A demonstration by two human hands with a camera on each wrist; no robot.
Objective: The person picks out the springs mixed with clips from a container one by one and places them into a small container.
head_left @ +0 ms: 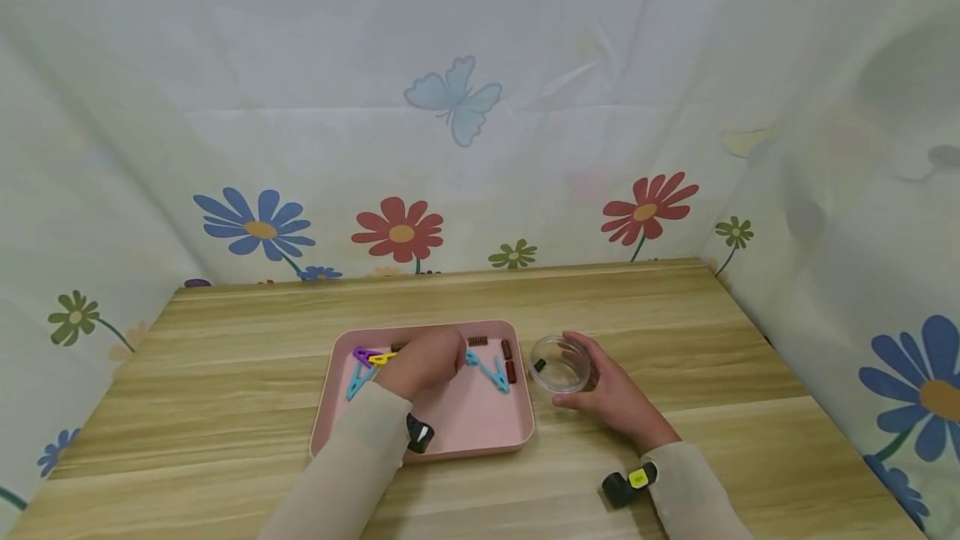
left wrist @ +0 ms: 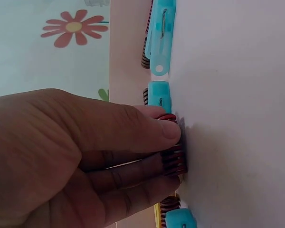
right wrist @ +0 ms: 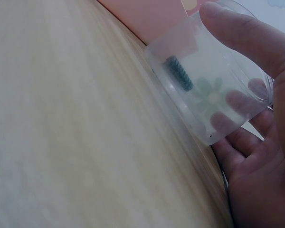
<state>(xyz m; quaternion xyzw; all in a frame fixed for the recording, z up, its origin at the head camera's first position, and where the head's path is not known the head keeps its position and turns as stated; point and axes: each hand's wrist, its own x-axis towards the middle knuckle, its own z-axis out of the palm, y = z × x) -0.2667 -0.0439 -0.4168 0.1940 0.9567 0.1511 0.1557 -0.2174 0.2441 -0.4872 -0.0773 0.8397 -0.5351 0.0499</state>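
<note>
My left hand [head_left: 429,361] reaches into the pink tray [head_left: 480,445]; in the left wrist view its thumb and fingers pinch a dark red spring [left wrist: 175,161] at the tray's inner surface. Blue clothespins [left wrist: 162,38] and other brown springs lie on both sides of that hand [left wrist: 104,142]. My right hand [head_left: 611,390] grips a clear round cup [head_left: 561,365] just right of the tray, thumb on one side and fingers on the other. Inside the cup [right wrist: 209,52] lies one dark green spring [right wrist: 178,73].
In the tray's left part are purple [head_left: 363,355] and yellow [head_left: 381,359] clothespins and a blue one [head_left: 358,382]. Near its right side lie another blue clothespin [head_left: 495,375] and several brown springs [head_left: 507,350]. A flowered curtain [head_left: 480,173] hangs behind the wooden table [head_left: 637,307].
</note>
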